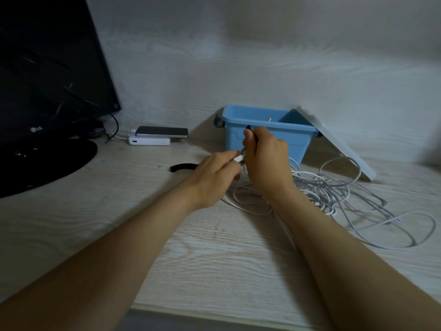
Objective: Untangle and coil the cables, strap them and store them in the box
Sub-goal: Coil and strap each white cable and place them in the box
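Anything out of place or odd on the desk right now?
The white cables sprawl in a loose tangle beside the blue box, whose lid leans tilted against its right side. Nothing looks damaged.

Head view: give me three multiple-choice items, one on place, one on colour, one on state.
1. Where is the lid relative to the box? A) shut on it B) leaning against its right side C) on the floor
2. What colour is the box? A) blue B) red C) green
3. How do the white cables lie? A) coiled, strapped B) loose tangle on the desk C) all inside the box
1 B: it slants from the rim down to the desk. 2 A: its walls are light blue. 3 B: unstrapped loops sprawl over the desk.
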`<state>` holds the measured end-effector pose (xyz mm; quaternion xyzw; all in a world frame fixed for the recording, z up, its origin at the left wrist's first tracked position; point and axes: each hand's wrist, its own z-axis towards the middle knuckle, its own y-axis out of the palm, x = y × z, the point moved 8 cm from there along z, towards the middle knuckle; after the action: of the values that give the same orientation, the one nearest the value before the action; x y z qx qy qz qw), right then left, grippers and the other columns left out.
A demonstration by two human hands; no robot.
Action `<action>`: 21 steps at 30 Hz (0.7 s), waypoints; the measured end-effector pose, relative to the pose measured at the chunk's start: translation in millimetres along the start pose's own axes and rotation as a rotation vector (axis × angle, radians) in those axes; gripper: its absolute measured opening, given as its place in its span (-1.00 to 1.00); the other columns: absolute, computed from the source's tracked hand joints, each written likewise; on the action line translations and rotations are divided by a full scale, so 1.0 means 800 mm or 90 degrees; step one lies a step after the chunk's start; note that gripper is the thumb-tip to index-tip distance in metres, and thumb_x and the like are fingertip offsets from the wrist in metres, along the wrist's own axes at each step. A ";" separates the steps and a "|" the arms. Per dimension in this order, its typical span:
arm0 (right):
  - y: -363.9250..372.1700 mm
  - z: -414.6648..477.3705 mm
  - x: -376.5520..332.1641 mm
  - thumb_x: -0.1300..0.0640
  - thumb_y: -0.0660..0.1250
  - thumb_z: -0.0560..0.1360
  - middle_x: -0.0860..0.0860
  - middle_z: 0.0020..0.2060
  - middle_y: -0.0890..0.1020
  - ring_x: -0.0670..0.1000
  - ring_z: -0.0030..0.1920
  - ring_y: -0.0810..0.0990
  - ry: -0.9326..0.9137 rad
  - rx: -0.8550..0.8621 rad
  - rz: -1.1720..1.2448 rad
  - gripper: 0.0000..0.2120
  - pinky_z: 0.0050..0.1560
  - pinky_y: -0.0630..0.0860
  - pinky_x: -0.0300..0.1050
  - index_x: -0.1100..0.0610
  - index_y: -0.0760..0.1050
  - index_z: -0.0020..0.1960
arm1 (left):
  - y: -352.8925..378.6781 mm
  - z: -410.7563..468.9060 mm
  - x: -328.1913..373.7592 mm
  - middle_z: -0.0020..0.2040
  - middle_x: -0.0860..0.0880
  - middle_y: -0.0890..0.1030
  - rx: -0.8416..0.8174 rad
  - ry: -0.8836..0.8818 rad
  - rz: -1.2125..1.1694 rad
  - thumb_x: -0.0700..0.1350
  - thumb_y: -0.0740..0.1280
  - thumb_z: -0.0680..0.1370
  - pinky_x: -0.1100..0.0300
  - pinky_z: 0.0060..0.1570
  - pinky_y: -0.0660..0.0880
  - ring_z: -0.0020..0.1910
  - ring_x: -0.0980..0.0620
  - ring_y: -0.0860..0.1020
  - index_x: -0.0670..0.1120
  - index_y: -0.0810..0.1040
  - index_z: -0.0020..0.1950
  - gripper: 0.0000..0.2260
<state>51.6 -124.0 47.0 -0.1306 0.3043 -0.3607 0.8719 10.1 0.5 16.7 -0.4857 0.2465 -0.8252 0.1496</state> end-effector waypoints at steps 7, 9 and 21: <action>-0.010 -0.002 -0.005 0.01 0.16 0.75 0.07 -0.21 0.70 0.18 -0.20 0.65 0.032 0.010 0.060 -0.65 -0.14 0.48 0.11 0.18 0.53 -0.09 | 0.006 0.003 -0.014 -0.14 -0.03 0.60 -0.018 -0.060 -0.158 -0.13 0.12 0.76 0.23 -0.14 0.48 -0.17 0.12 0.52 -0.18 0.61 0.18 -0.72; -0.013 -0.003 -0.003 0.02 0.15 0.74 0.04 -0.29 0.65 0.12 -0.26 0.61 0.053 0.006 0.093 -0.63 -0.19 0.48 0.12 0.21 0.53 -0.10 | 0.007 0.004 -0.012 -0.05 0.01 0.66 -0.019 -0.076 -0.213 -0.19 0.13 0.77 0.32 -0.15 0.50 -0.13 0.21 0.58 -0.15 0.60 0.30 -0.74; -0.016 -0.006 -0.017 0.06 0.14 0.72 -0.07 -0.40 0.55 -0.12 -0.42 0.47 0.004 0.013 0.123 -0.71 -0.30 0.25 -0.10 0.18 0.55 -0.01 | 0.005 0.000 -0.008 -0.37 0.10 0.54 -0.022 -0.123 -0.293 -0.08 0.16 0.77 0.30 -0.39 0.33 -0.43 0.15 0.35 -0.07 0.58 -0.02 -0.73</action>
<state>33.8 -122.9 54.7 -0.0903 0.3144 -0.2788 0.9029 13.3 0.0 10.0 -0.6083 0.1279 -0.7828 -0.0280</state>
